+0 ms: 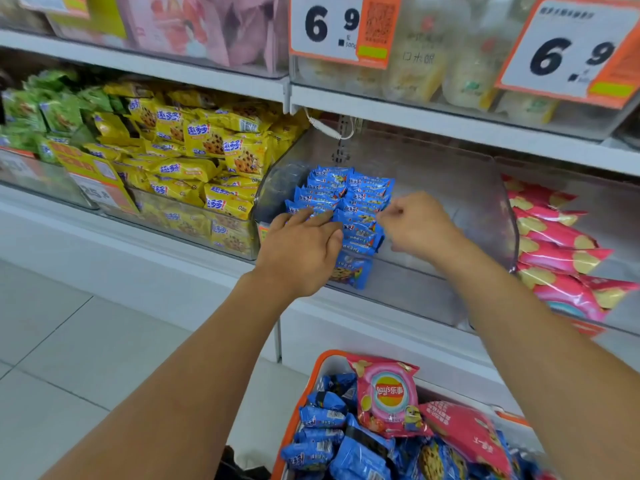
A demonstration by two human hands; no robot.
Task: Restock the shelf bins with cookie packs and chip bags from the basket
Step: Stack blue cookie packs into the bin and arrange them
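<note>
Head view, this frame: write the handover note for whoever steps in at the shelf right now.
Left hand: open, fingers flat on the blue cookie packs stacked at the left end of the clear middle bin.
Right hand: fingers curled at the stack's right edge; whether it pinches a pack is unclear.
Done: a few rows of blue packs are in; the rest of that bin is bare.
Left: the basket below holds more blue packs and pink chip bags. The chip bin on the right is partly filled.
</note>
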